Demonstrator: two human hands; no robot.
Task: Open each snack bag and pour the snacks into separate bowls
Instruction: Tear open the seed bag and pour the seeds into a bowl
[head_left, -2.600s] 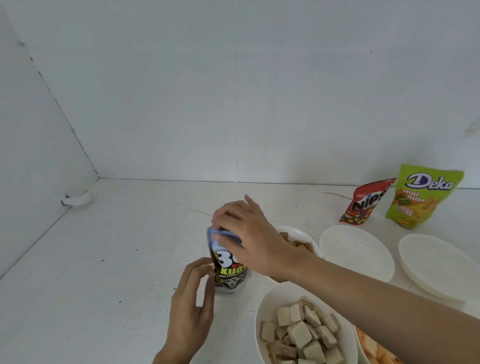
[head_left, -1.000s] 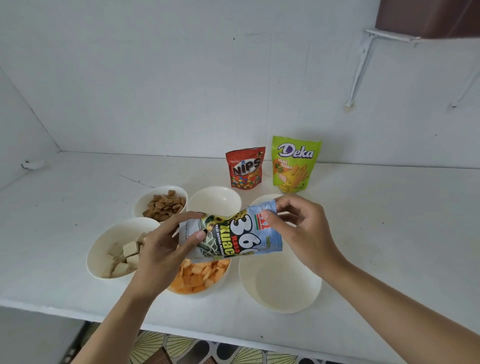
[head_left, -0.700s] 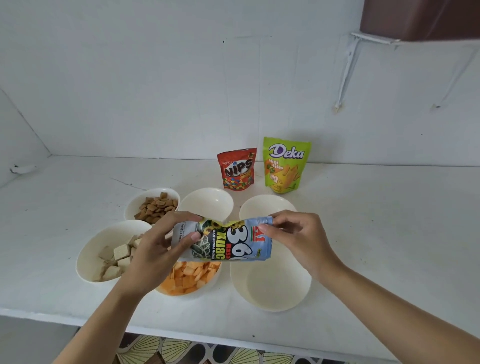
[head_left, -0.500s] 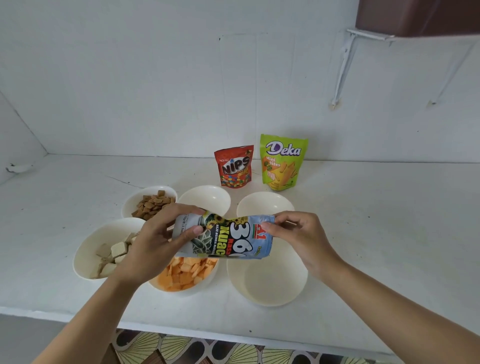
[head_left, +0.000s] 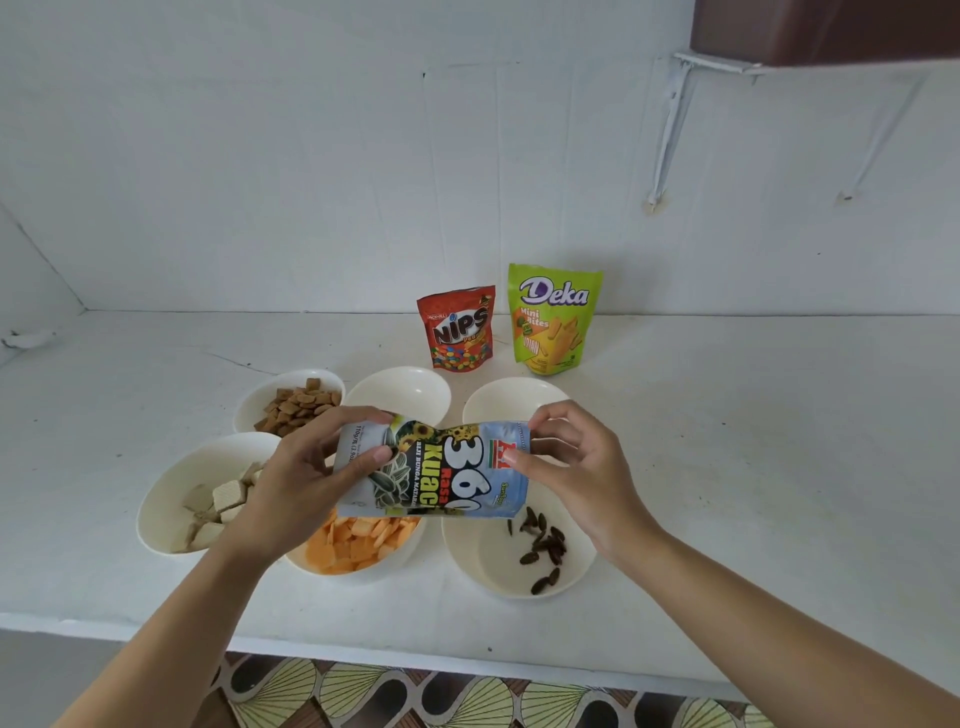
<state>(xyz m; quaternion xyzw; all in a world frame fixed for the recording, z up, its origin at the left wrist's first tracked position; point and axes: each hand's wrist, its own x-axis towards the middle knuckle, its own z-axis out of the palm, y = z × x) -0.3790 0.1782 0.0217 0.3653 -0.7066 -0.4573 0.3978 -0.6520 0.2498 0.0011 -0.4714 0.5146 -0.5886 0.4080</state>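
I hold a blue sunflower-seed bag (head_left: 441, 470) sideways above the bowls. My left hand (head_left: 301, 478) grips its bottom end and my right hand (head_left: 571, 467) pinches its open top end. Dark sunflower seeds (head_left: 540, 540) fall from that end into the white bowl (head_left: 582, 577) at the front right. A red Nips bag (head_left: 461, 329) and a green Deka bag (head_left: 551, 318) stand upright at the back by the wall.
Bowls of brown cereal bits (head_left: 291, 402), wafer cubes (head_left: 171, 499) and orange crackers (head_left: 358, 545) sit to the left. Two more white bowls (head_left: 415, 389) (head_left: 504, 400) hold nothing visible. The white counter's front edge (head_left: 363, 639) is near me. A shelf bracket (head_left: 670, 130) hangs on the wall.
The bag's open end has tipped down over the front right bowl and seeds now drop into it. Earlier that bowl held nothing.
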